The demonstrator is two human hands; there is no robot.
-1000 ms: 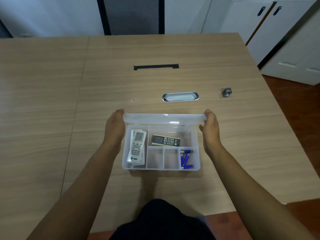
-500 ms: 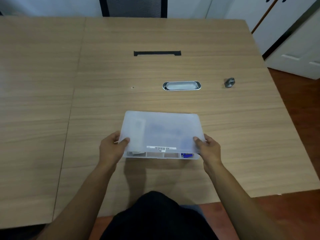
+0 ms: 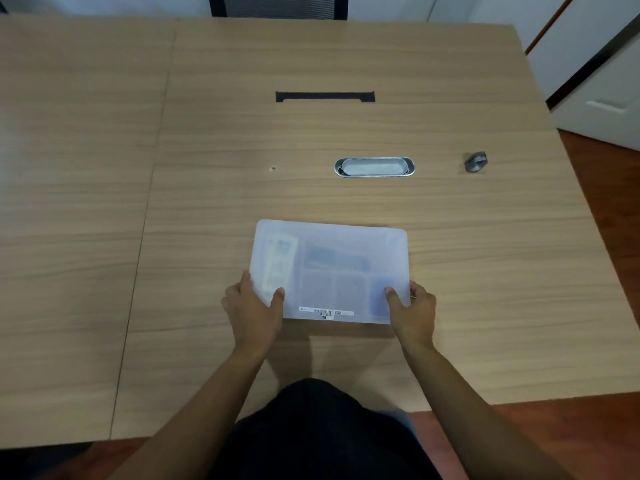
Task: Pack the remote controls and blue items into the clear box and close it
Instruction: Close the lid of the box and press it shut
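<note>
The clear box lies on the wooden table in front of me with its frosted lid down flat over it. Through the lid I make out the white remote at the left, the dark remote in the middle and the blue items at the near right, all blurred. My left hand grips the box's near left corner, thumb pressed on the lid. My right hand grips the near right corner the same way. A barcode sticker runs along the lid's near edge.
An oval metal cable grommet is set into the table beyond the box. A small grey metal object sits at the far right. A black slot lies further back. The table's right edge drops to a red-brown floor.
The lid, standing open a second ago, has swung down over the box. My hands moved from the far corners to the near corners and now press the lid flat.
</note>
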